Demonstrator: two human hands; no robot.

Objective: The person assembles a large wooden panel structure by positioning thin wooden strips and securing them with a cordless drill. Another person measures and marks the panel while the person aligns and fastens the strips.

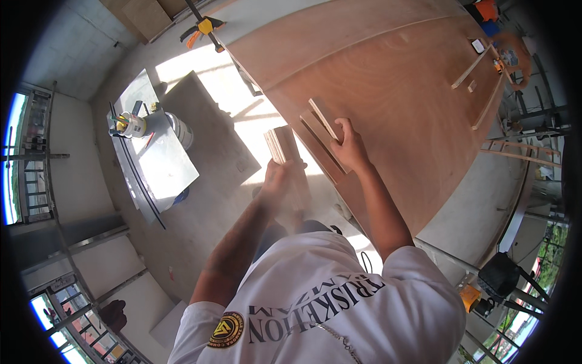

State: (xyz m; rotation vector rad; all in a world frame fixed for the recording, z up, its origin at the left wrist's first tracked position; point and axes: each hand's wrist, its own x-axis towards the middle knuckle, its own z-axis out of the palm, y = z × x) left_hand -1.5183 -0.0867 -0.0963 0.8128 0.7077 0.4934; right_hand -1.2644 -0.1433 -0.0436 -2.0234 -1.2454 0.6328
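Note:
My left hand (277,177) is wrapped round a stack of plywood strips (285,144), held beside the edge of a big reddish-brown plywood panel (388,79). The stack's layered ends point away from me. Over the panel's left edge, my right hand (350,147) grips a single plywood strip (323,116) between thumb and fingers. Just under and left of it lies another strip (319,141), along the panel's edge. Whether these two strips touch I cannot tell. The lower part of the stack is blurred.
A yellow and black clamp (206,27) is at the panel's far left corner. On the left, a metal-topped stand (167,161) bears a white bucket (131,125) of tools. Wooden strips (485,109) and a phone (478,46) lie at the panel's far right. A black stool (503,273) stands lower right.

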